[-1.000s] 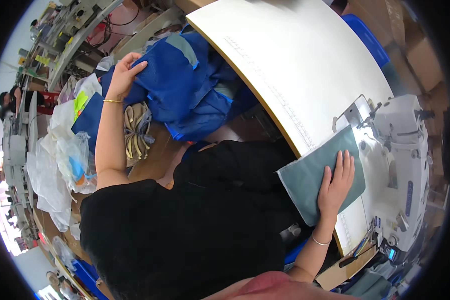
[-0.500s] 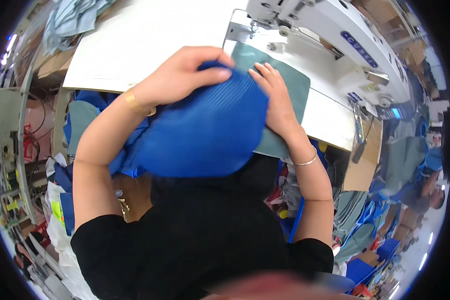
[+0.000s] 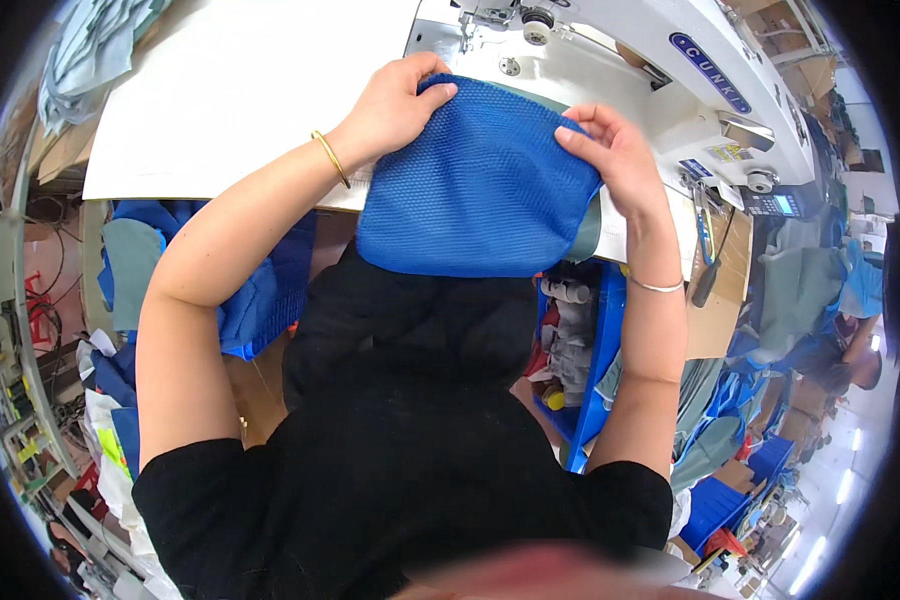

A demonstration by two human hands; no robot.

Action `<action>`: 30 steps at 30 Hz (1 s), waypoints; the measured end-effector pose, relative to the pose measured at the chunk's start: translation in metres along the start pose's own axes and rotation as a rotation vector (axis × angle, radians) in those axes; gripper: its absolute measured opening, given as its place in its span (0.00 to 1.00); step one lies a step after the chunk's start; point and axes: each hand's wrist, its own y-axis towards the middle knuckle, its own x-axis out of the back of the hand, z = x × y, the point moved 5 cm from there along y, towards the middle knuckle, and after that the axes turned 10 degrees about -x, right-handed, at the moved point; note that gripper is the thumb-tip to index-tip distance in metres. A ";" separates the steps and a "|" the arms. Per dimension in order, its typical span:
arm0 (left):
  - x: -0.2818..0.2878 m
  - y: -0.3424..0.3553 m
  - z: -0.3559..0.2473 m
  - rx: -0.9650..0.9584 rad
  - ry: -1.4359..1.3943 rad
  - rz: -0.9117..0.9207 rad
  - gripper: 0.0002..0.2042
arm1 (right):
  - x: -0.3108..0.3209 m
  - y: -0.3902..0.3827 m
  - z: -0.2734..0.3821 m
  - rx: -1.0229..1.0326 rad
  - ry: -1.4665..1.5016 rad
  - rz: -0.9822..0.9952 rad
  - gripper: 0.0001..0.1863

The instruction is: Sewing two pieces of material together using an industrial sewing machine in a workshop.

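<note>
A blue textured mesh fabric piece (image 3: 475,185) with rounded lower corners is stretched between my two hands. My left hand (image 3: 400,105) pinches its upper left corner between thumb and fingers. At the upper right corner, my right hand (image 3: 610,150) grips the edge in the same way. Beneath the blue piece lies a grey-green fabric piece (image 3: 588,235), mostly hidden, with a strip showing at the right. Just beyond my hands stands a white sewing machine (image 3: 660,60), its needle area close to the fabric's far edge.
Grey-green cloth (image 3: 95,50) is piled on the white table (image 3: 230,100) at the far left. Scissors-like tools (image 3: 708,240) lie at the table's right end. Below the table, blue fabric (image 3: 255,305) hangs at left, and a blue bin (image 3: 595,360) stands at right. Farther right is another person (image 3: 850,365).
The blue fabric has moved up and right and now lies flat over the grey-green piece. My right hand has shifted right and taken its corner; my left moved slightly up.
</note>
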 end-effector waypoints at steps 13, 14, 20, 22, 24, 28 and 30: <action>-0.009 0.020 -0.008 -0.015 -0.421 0.364 0.24 | 0.028 -0.061 0.056 0.104 0.068 0.444 0.14; -0.013 0.023 -0.010 -0.036 -0.446 0.369 0.24 | 0.028 -0.057 0.054 0.131 0.136 0.365 0.14; 0.004 0.000 -0.014 -0.088 -0.434 0.060 0.21 | 0.021 0.011 0.002 -0.222 -0.240 0.097 0.09; 0.028 -0.044 -0.017 -0.043 -0.277 -0.005 0.16 | 0.023 0.021 -0.004 -0.184 -0.418 0.087 0.09; 0.041 -0.104 -0.021 0.140 -0.247 0.035 0.15 | 0.026 0.024 -0.007 -0.140 -0.529 0.029 0.10; 0.011 -0.172 -0.020 0.294 -0.139 0.211 0.14 | 0.025 0.029 0.000 -0.131 -0.769 -0.009 0.09; -0.013 -0.177 -0.014 0.338 -0.411 0.102 0.13 | 0.020 0.033 0.008 -0.158 -0.936 -0.018 0.09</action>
